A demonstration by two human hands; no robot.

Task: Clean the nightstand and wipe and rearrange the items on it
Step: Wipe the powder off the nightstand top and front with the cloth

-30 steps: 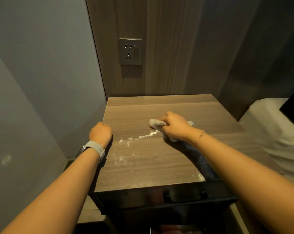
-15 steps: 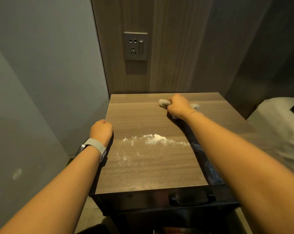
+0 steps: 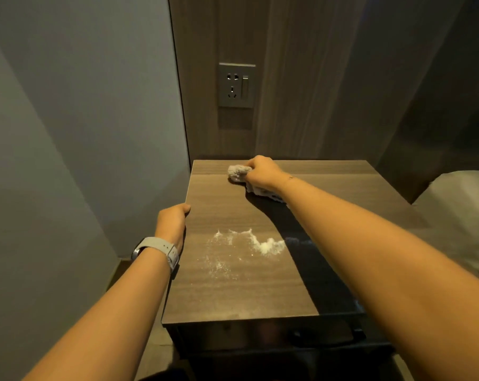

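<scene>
**Powder Left Mid-Worktop as Cloth Is Worked Along the Back Edge**

A wood-grain nightstand (image 3: 260, 284) is seen from above, set against a panelled wall in which a socket plate (image 3: 236, 86) is mounted; a pale bed corner (image 3: 458, 224) is glimpsed at the right. No other items are seen on the worktop. Its left edge is gripped by the left hand (image 3: 171, 221), fingers curled over the rim, and a grey watch (image 3: 157, 250) is worn on that wrist. Near the back edge, a crumpled pale cloth (image 3: 238, 173) is held bunched in the right hand (image 3: 263, 171), the grip closed round it and pressed to the surface. A spill of white powder (image 3: 260, 243) is left at mid-worktop, well apart from the cloth, with a thinner dusting scattered toward the front.

The wiping is judged unfinished. If the cloth is swept forward quickly, the loose powder could be pushed over the front edge and onto the floor or the drawer face below. A dry cloth may only smear the finer dust into the grain.
</scene>
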